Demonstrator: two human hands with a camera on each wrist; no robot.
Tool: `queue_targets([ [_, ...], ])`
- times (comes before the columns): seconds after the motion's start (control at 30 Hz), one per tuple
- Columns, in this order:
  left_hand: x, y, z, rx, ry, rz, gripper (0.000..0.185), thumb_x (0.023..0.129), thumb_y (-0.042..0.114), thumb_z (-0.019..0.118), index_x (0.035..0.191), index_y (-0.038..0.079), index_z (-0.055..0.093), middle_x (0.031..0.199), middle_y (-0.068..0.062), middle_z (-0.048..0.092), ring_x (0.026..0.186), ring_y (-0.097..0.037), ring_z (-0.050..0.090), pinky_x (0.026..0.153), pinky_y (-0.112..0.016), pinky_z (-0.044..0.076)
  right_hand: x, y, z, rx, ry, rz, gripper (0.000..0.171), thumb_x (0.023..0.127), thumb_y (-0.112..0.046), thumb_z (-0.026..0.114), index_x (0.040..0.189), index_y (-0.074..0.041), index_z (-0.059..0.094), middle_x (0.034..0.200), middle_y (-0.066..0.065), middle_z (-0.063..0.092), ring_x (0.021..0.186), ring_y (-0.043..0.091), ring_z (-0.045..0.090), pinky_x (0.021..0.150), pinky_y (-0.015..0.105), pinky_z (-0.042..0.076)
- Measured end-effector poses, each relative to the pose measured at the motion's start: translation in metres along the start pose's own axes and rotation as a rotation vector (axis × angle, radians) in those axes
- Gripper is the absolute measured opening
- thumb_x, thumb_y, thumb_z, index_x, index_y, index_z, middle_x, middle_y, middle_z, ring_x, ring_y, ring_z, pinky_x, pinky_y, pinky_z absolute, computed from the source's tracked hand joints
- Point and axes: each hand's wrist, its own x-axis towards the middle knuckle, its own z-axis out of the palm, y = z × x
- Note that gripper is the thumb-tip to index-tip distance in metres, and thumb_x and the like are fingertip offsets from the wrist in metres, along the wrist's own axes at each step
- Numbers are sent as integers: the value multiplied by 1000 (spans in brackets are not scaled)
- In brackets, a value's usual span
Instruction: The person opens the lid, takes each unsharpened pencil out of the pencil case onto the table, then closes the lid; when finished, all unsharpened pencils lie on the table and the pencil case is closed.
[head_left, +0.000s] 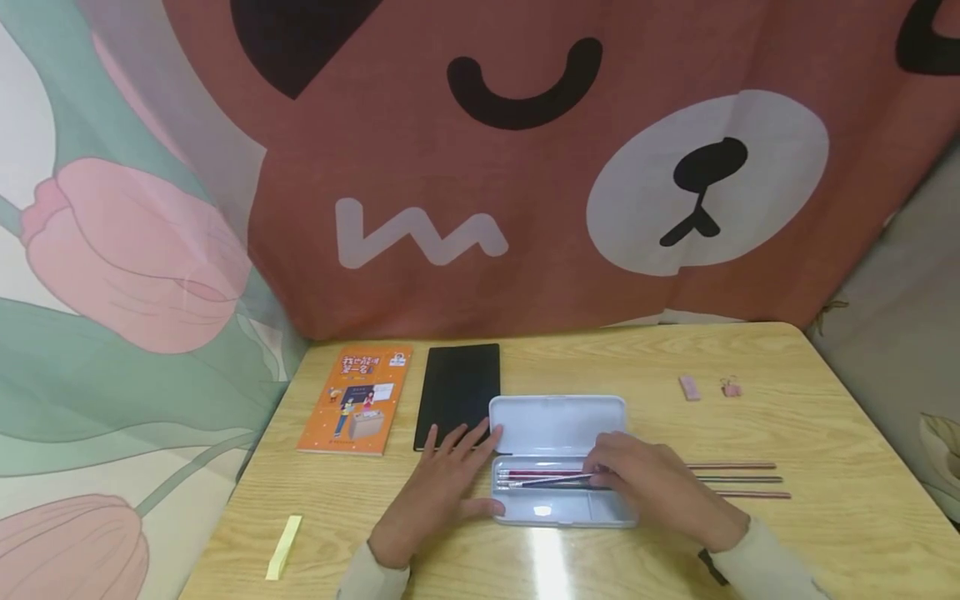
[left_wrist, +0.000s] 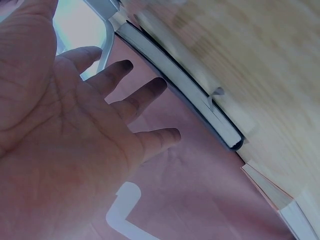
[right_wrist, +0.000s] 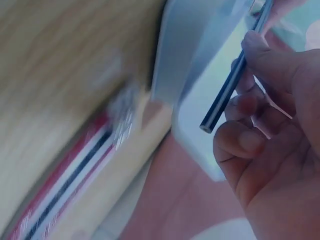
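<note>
Pencil (right_wrist: 231, 82) between right-hand fingers (right_wrist: 250, 142), over case (head_left: 558, 433)

Right hand (right_wrist: 280, 150) pinches a dark pencil (right_wrist: 235, 75) between thumb and fingers (right_wrist: 240, 142), over the pale open pencil case (right_wrist: 200, 95). Blurred red and dark pencils (right_wrist: 65, 187) lie side by side on the wooden bench (right_wrist: 65, 75).

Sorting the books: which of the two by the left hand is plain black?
The black notebook, touching the open pencil case; the orange book beside it has a picture cover.
</note>
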Motion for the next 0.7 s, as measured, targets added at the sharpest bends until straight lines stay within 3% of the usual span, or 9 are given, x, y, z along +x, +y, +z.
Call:
queue_targets([
  [0.2,0,-2,2,2,2,7,103,93,67,76,176,25,32,182,-7,32,162,-46,39,131,-79,15,-25,21,-31,-113,74,24,31,89,-8,90,105,-32,77,99,-22,64,83,-9,53,58,15,48],
  [0.37,0,-3,3,14,12,13,103,93,68,76,176,24,33,182,-8,32,161,-46,40,131,-79,16,-52,47,-54,-196,131,90,38,82,-9,95,101,-37,77,92,-26,62,72,-13,44,51,15,38],
  [0.53,0,-2,2,18,15,14,103,93,67,77,175,23,34,182,-9,33,161,-47,41,130,-80,17,-78,73,-73,-220,114,204,37,83,-8,93,103,-35,79,88,-27,62,70,-13,42,52,18,38],
  [0.7,0,-1,1,16,11,13,103,92,67,77,175,23,34,181,-8,34,161,-47,41,130,-80,17,-93,88,-79,-244,20,314,28,88,-14,91,104,-35,81,87,-26,61,68,-13,43,55,21,42],
])
